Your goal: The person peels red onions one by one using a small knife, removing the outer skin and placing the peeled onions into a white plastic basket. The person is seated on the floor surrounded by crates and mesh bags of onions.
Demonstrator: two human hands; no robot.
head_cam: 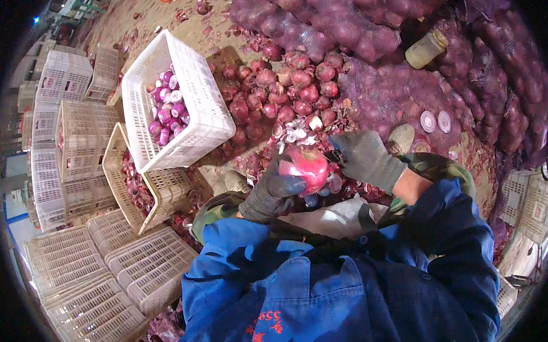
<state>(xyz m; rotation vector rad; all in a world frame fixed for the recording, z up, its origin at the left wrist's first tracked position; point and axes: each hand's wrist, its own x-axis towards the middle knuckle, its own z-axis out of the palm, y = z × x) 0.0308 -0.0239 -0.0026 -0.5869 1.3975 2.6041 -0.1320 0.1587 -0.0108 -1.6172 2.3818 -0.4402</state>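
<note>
My left hand [274,187], in a dark grey glove, holds a red onion [311,168] whose skin is partly off, showing a glossy pink-purple surface. Just to its right is my right hand [366,156], also gloved, its fingers curled near the onion; whether it grips something small cannot be made out. Unpeeled red onions [293,86] lie heaped on the ground beyond both hands, with pale cut pieces [295,132] at the near edge of the heap. Peeled purple onions [165,107] lie in a white plastic crate [203,90] at the upper left.
A beige crate [170,188] with onion skins stands under the white crate's near end. Empty-looking stacked crates [155,265] fill the left. Mesh sacks of onions [398,94] lie at the right, bearing a cloudy jar [426,49] and two onion slices [428,121].
</note>
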